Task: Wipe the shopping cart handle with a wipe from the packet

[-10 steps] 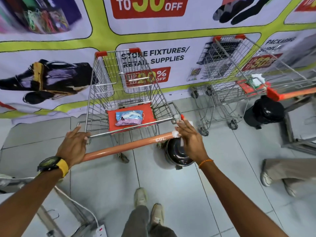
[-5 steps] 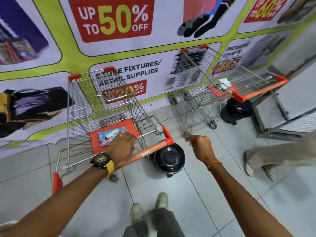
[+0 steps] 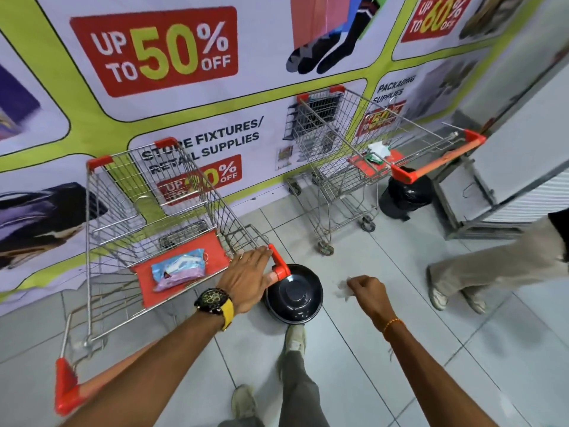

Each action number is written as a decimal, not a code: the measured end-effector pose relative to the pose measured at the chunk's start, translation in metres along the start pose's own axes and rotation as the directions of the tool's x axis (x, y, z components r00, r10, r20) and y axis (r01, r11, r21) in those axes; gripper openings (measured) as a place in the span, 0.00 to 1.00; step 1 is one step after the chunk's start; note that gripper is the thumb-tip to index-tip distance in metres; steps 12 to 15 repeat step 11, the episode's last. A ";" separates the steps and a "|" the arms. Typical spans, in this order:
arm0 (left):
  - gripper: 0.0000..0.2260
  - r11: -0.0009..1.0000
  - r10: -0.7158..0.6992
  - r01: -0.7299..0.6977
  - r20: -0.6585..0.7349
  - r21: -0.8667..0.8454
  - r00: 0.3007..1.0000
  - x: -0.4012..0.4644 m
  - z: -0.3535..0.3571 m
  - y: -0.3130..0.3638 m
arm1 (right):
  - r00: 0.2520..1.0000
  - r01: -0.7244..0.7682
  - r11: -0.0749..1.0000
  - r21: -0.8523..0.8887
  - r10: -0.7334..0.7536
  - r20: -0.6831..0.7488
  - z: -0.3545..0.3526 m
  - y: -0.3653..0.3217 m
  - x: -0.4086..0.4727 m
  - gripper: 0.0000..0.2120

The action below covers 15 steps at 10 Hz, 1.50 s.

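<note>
R hand (image 3: 366, 289) is curled shut, pinching a crumpled wipe (image 3: 344, 289) above the floor, just right of the black bin (image 3: 294, 294). L hand (image 3: 246, 278) lies flat w/ fingers spread on the cart handle (image 3: 101, 382) at its right red end cap. Wipe packet (image 3: 178, 269) sits on the cart's red seat flap (image 3: 147, 288), left of L hand.

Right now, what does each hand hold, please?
Left hand: open, resting on the cart handle.
Right hand: closed on a wipe.
</note>
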<state>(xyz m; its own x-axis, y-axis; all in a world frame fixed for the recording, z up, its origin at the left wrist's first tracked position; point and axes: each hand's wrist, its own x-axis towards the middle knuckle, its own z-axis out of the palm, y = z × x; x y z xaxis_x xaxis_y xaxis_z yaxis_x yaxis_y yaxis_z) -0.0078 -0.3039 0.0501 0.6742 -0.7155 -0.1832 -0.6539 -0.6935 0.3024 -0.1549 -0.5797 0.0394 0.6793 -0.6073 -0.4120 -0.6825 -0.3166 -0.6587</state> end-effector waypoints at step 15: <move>0.30 0.973 -0.033 0.023 -0.039 -0.229 0.999 0.001 0.013 -0.009 | 0.977 0.007 0.988 -0.151 0.025 0.210 0.066 0.018 0.067 0.19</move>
